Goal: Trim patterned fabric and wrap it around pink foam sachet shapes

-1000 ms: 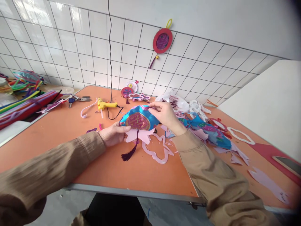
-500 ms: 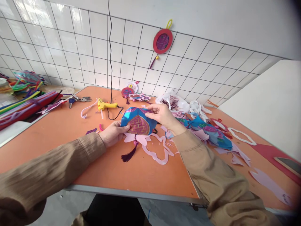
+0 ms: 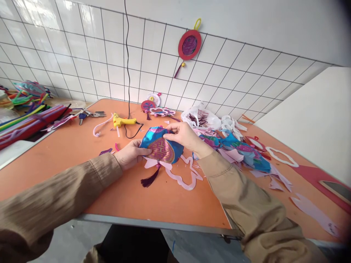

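Between my hands is a piece of shiny blue fabric (image 3: 164,150) with a pink and gold pattern, held above the table. My left hand (image 3: 132,152) pinches its left edge, thumb on the front. At the upper edge, my right hand (image 3: 183,136) grips it between thumb and fingers. A dark purple tassel (image 3: 150,176) with a pink bead hangs out below the fabric; where it attaches is hidden. Just under and to the right lies a pale pink scalloped paper outline (image 3: 189,185) on the table.
A yellow glue gun (image 3: 124,121), its cord and pliers (image 3: 95,114) lie at the back left of the orange table (image 3: 131,204). Blue fabric and paper scraps (image 3: 246,155) heap on the right, near a plastic bag (image 3: 201,116). Colourful pipe cleaners (image 3: 35,118) lie far left.
My right hand has shifted slightly left along the fabric's top edge. The fabric has tilted, its right side spreading lower. My left hand keeps its hold.
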`<state>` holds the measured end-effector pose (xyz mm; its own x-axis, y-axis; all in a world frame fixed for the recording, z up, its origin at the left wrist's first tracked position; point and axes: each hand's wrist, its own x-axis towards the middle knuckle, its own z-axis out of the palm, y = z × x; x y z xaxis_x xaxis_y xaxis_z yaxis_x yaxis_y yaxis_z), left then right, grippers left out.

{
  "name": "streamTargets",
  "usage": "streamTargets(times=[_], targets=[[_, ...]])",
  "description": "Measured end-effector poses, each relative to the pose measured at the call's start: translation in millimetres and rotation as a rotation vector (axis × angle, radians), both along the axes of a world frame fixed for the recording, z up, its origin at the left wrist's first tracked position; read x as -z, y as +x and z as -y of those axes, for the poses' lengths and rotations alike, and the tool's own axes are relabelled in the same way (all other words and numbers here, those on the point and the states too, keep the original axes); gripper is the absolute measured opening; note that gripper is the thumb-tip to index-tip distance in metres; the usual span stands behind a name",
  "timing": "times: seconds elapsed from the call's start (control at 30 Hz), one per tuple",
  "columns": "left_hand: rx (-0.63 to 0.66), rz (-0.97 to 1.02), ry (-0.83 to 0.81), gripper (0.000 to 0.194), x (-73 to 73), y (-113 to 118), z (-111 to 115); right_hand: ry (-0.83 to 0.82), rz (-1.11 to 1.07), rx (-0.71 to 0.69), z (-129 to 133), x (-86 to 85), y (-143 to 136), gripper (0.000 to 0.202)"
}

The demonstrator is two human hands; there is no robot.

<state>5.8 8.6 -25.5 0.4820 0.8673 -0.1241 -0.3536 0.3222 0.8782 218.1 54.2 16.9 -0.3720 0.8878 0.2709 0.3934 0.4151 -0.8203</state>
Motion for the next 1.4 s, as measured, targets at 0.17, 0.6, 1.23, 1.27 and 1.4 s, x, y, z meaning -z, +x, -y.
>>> streamTargets(times=[0.17, 0.6, 1.23, 1.27, 1.4], targets=[[-0.006, -0.024, 0.021, 0.045, -4.2, -1.1, 1.5, 0.114, 0.097, -0.028, 6.7, -3.9, -6.7, 0.008], [-0.165, -0.114, 0.04, 0.049, -8.4, 0.8, 2.3, 0.165, 0.181, -0.06, 23.1, -9.9, -23.1, 0.009], [-0.146, -0.104, 0.066, 0.041, -7.8, -2.7, 0.0, 0.031, 0.107, -0.069, 15.7, -0.9, -21.1, 0.022], [-0.146, -0.102, 0.074, 0.041, -8.1, -2.5, 0.3, 0.036, 0.11, -0.07, 16.0, -0.5, -21.2, 0.021], [-0.168, -0.099, 0.108, 0.042, -8.1, -1.9, 0.1, 0.061, 0.12, -0.067, 16.7, -0.5, -21.4, 0.018]])
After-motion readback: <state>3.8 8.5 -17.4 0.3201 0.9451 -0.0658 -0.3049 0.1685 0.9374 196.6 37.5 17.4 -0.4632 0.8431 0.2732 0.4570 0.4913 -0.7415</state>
